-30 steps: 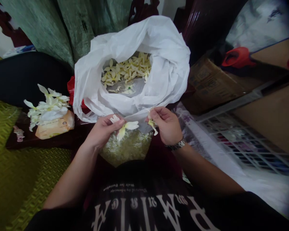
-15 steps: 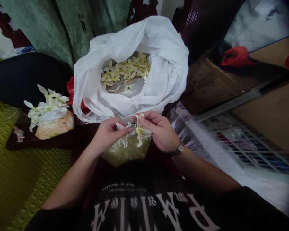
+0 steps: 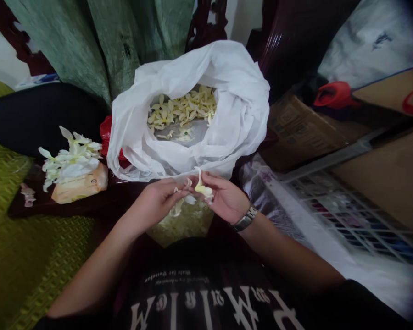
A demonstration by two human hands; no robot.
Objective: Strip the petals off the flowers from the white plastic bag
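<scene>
The left hand point(image 3: 154, 201) and the right hand point(image 3: 223, 199) were both half closed in front of the body, and together they pinched a creamy white flower point(image 3: 201, 189) between the fingertips. A white plastic bag point(image 3: 241, 91) with many loose yellowish petals point(image 3: 181, 110) inside stood at 12 o'clock from the hands, a heap of pale petals point(image 3: 182, 224) lay at 6 o'clock, and a bunch of white flowers point(image 3: 70, 160) lay on a packet point(image 3: 80, 185) at 9 o'clock
</scene>
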